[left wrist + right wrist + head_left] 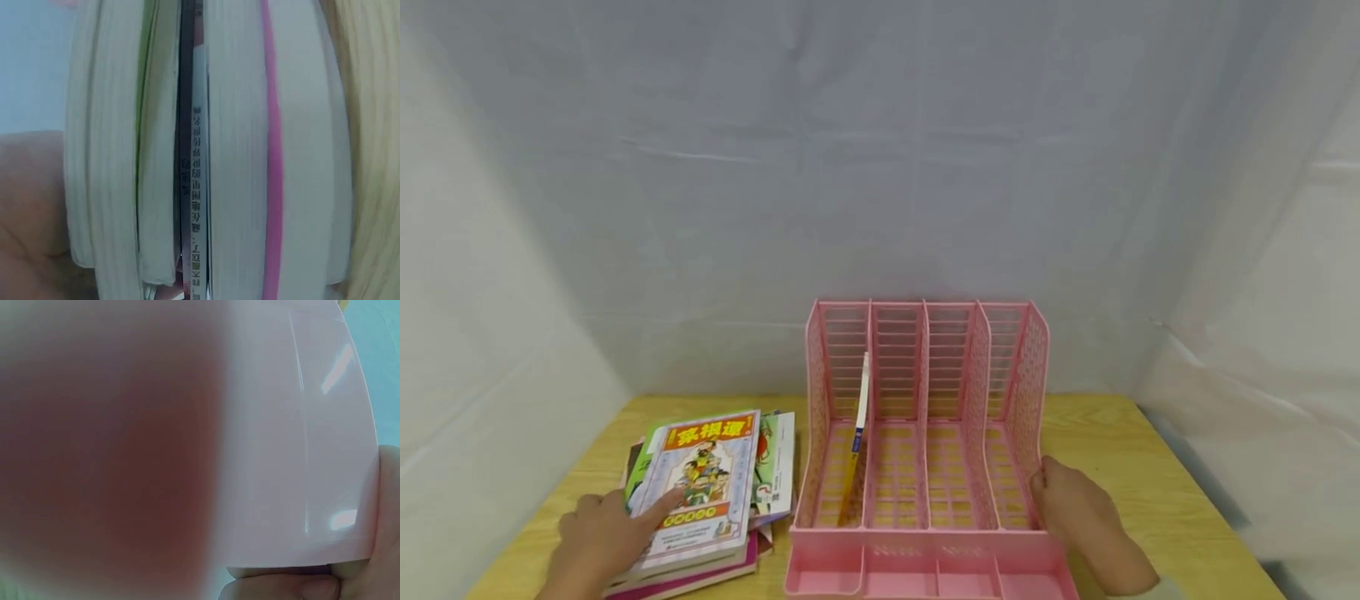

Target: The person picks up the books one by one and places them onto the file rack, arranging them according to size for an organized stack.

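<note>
My left hand (606, 537) is at the left side of a stack of books, one digit stretched across the top book (700, 483), which has an orange title band and cartoon figures. In the left wrist view that hand lies beside the page edges (112, 150) of the stacked books. My right hand (1078, 504) grips the right side of a pink desk file organizer (925, 540) near its front. In the right wrist view its fingers (281, 589) curl under the smooth pink wall (275, 437), and a blurred shape hides the left half.
One thin book (861, 408) leans upright in the organizer's leftmost slot. Small trays (900, 575) run along the organizer's front. Everything stands on a wooden table (1120, 442), with white sheeting (880, 183) behind and on both sides.
</note>
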{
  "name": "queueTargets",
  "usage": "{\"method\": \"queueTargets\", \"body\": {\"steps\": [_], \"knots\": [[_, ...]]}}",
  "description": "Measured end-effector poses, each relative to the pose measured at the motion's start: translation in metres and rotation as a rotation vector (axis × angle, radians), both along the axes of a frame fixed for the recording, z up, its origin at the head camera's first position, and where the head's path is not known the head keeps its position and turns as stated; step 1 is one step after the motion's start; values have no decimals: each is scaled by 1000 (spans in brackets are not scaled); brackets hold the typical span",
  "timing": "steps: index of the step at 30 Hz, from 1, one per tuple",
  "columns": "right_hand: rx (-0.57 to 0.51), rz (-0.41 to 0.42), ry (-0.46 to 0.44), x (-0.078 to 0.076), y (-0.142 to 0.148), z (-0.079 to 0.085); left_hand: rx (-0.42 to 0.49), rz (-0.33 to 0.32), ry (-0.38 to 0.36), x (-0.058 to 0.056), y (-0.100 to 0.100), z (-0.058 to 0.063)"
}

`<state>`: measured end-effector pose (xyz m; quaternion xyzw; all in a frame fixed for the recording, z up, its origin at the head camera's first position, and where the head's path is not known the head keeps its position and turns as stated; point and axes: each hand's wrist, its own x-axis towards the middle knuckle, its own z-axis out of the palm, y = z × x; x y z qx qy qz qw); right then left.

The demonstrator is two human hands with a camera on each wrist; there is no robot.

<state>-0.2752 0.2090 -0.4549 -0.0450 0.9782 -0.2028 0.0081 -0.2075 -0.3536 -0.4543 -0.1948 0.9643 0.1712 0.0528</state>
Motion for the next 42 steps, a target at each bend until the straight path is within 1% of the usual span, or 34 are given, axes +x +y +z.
{"method": "queueTargets", "body": {"steps": [5,9,12,14,18,21,26,28,32,35,39,42], "knots": [[-15,5,-13,2,-3,-3,-4,-27,24,5,-6,-7],[-16,8,-16,2,-8,-7,-9,-41,22,12,-12,-7],[-17,13,-13,2,-10,-7,-4,-74,26,17,-20,-7],[-18,15,-6,1,-10,-6,5,-94,28,18,-26,-7],[-21,18,6,1,-11,-3,10,-103,26,16,-33,-7],[-18,20,10,1,-10,-2,43,-81,40,16,-35,-9],[-17,9,2,1,-7,-1,123,-13,84,15,-33,-11],[-17,4,-5,1,-6,0,133,2,113,13,-31,-12],[-11,1,-9,1,-4,1,133,-1,161,9,-30,-15],[-6,3,1,0,-4,2,148,6,170,8,-30,-18],[4,-1,15,1,-2,2,172,40,185,7,-27,-21],[5,-10,16,2,-1,2,195,79,217,7,-22,-23]]}}
